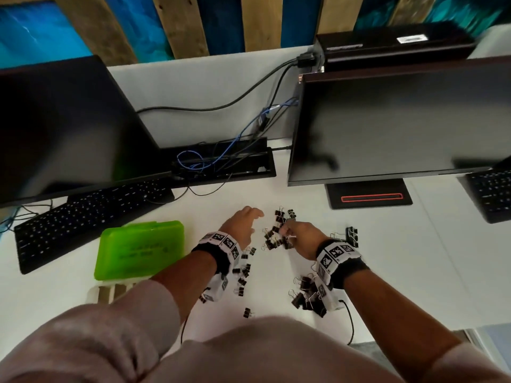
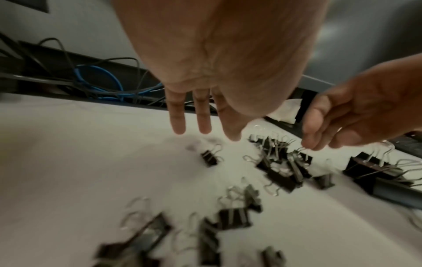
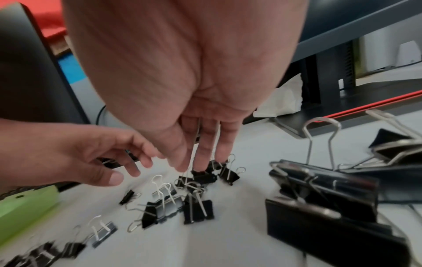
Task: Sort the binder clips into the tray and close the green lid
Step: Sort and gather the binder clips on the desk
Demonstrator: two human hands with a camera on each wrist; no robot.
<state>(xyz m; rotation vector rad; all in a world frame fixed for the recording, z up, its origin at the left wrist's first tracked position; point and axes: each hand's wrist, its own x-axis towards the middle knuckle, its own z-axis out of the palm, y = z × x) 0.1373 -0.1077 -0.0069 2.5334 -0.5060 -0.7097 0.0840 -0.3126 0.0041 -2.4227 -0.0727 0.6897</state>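
Fingers (image 2: 203,117) of the left hand (image 1: 243,225) are straight and spread, hovering above the white worktop (image 1: 401,258) and holding nothing. Those of the right hand (image 1: 300,237) point down, bunched together, and pinch the wire handle of a binder clip (image 2: 304,156) in the middle pile (image 1: 276,236).

By size: two dark monitors, one on the left (image 1: 63,128) and one on the right (image 1: 401,120), both cut off by the picture's edge. Two black keyboards follow, the left one (image 1: 83,219) partly under its monitor, the right one (image 1: 492,194) showing only a corner. One cable trough (image 1: 221,161) lies between the monitors, holding black and blue wires.

One green lid (image 1: 141,250) stands left of the left wrist, hinged open over a pale tray (image 1: 110,293). The left sleeve covers most of that tray, so its compartments cannot be made out.

Clips lie on the worktop in about four groups: the middle pile between the hands, a handful of large ones (image 1: 351,236) behind the right wrist, a heap (image 1: 307,294) under the right forearm, and a scatter of small ones (image 1: 242,272) beside the left wrist. One small clip (image 1: 247,312) lies apart, nearest the body. An exact count is impossible, since they overlap, the wrist bands hide some, and blur smears the nearest in both wrist views. None can be seen in the tray.
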